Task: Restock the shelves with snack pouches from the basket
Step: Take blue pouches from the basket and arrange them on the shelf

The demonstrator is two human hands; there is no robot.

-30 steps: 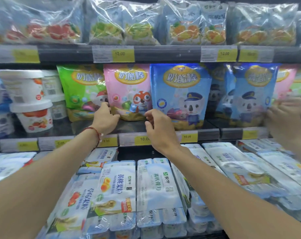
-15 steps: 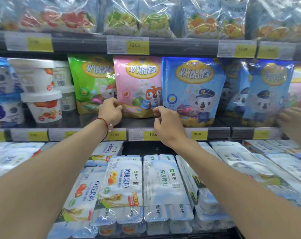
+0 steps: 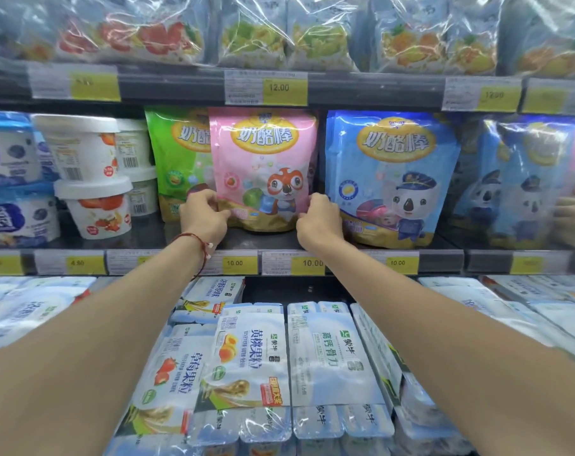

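**Head view.** Your left hand (image 3: 203, 214) and right hand (image 3: 317, 222) each pinch a lower corner of the pink pouch (image 3: 263, 159), fingers curled onto its edges. The pouch stands upright on the dark middle shelf (image 3: 263, 240), overlapping the green pouch (image 3: 177, 153) on its left, with a dark gap before the blue pouch (image 3: 391, 172) on its right. White yogurt tubs (image 3: 82, 153) are stacked toward the shelf's left end. Yellow price tags (image 3: 312, 263) line the front rail. Above, clear-wrapped bags (image 3: 253, 34) fill the top shelf; below, wrapped multipacks (image 3: 328, 353) lie flat. Another person's hand (image 3: 572, 222) — blurred — reaches in among the pouches at the far right edge.
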